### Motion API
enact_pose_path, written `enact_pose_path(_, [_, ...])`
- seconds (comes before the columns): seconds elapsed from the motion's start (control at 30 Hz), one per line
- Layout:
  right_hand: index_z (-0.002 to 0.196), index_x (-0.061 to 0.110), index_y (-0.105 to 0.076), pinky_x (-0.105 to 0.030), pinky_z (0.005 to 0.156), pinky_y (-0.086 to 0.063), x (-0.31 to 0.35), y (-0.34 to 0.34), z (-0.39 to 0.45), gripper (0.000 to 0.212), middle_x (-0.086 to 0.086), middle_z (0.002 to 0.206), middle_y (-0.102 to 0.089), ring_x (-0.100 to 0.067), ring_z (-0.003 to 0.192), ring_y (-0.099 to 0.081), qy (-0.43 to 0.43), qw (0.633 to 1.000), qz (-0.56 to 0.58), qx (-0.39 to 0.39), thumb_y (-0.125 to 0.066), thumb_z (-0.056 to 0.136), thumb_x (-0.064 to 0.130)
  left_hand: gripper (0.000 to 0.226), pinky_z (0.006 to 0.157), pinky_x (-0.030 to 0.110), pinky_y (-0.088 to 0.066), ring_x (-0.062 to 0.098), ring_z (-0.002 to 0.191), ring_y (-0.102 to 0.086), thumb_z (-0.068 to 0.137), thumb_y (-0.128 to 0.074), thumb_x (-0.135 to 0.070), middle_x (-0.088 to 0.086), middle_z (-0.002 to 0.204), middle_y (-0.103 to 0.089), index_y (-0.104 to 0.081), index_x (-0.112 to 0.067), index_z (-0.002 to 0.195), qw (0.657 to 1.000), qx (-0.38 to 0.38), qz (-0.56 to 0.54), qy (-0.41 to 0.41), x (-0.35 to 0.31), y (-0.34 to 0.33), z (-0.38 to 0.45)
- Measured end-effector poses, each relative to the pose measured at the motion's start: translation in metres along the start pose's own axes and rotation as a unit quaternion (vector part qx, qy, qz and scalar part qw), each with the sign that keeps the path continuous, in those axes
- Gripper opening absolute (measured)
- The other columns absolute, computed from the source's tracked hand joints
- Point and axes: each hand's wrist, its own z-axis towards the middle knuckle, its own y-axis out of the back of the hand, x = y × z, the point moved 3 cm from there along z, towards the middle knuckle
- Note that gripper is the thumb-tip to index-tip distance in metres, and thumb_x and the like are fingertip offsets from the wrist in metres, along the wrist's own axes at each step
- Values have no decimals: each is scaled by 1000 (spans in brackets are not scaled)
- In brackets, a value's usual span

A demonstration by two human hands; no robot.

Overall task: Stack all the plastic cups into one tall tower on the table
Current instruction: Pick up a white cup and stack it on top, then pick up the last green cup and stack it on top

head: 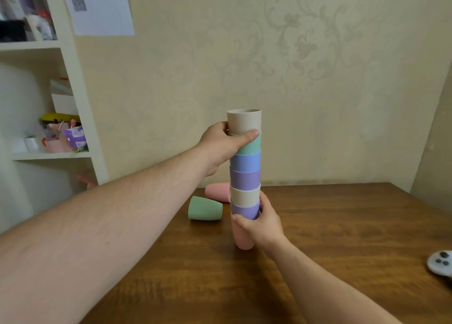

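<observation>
Head view only. Tower [245, 177] stood upright on the table [342, 226], nested open-end-up, seven cups showing: pink base, purple, beige, purple, blue, green, beige top cup [244, 122].

Left hand [223, 147] was wrapped around the top of the tower, thumb across the front at the joint between top cup and the green one, fingers curled behind and mostly hidden. Right hand [260, 223] was closed on the lower part, thumb over the rim of the pink base, fingers up the right side against the lower purple cup. It covered most of the pink base's upper half.

Two cups not yet stacked, both on their sides on the table just left of the tower: green cup [205, 208] nearer, pink cup [217, 191] behind it near the far edge. The pink one was partly hidden behind the tower; can't tell if it touched it.

Around: white controller [440, 262] at the right table edge, cut off by the frame. Shelf [73, 79] on the left held clutter, including a purple tub [75, 136] and a small white cup [31, 143]; the rest was too blurred to name. Paper sheet [102, 8] with a QR code was on the wall, top cut off. Something pink sat below the shelf, unclear.

Left forearm crossed the lower left of the frame and blocked that part of the table.
</observation>
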Motion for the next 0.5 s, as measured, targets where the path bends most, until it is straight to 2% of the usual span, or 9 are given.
enact_pose_path(0.07, [152,48,-51,-46,108,-60,-2,-1,2,100,21,132,-73,-11,121,-71,0,1000,3,5,-98,65,40,51,72,15,-50,-1,99,-69,86,-88,-41,-10,114,-75,-68,-20,129,1000,13,-1,-1,4,2,-1])
enact_pose_path(0.17, [153,49,-50,-46,108,-60,-3,-2,4,105,22,134,-73,-10,122,-71,2,1000,8,8,-98,60,45,41,76,16,-48,-2,105,-66,89,-86,-39,-14,115,-72,-67,-27,124,999,39,12,2,14,7,-2])
enact_pose_path(0.2, [153,49,-50,-46,108,-60,-4,-2,4,105,22,134,-73,-9,122,-72,3,1000,9,9,-98,60,45,44,77,15,-47,0,108,-65,89,-85,-39,-14,116,-71,-67,-27,127,999,47,25,0,19,10,-4])
enact_pose_path(0.27, [153,50,-49,-45,108,-60,-5,-2,5,105,23,133,-73,-8,121,-72,4,1000,8,11,-98,61,43,66,82,18,-47,7,113,-63,87,-86,-44,-10,125,-66,-60,-26,145,996,50,72,0,36,18,-5])
enact_pose_path(0.33, [152,52,-50,-44,108,-61,-8,-2,7,106,24,131,-74,-6,119,-73,6,1000,9,12,-99,59,44,82,89,26,-48,13,118,-60,84,-86,-51,-4,134,-61,-51,-28,155,989,48,137,14,64,27,-8])
enact_pose_path(0.43, [153,52,-49,-44,107,-61,-10,-2,8,108,24,131,-74,-6,119,-73,8,1000,11,14,-99,58,46,77,92,30,-53,10,121,-62,87,-81,-56,-4,139,-62,-54,-26,152,980,49,189,50,119,39,-17])
enact_pose_path(0.5, [153,52,-48,-44,108,-61,-10,-2,9,108,25,132,-74,-5,120,-73,12,1000,14,15,-99,58,45,71,105,35,-51,17,131,-61,88,-77,-62,-4,141,-66,-61,-23,146,965,33,255,58,151,46,-25])
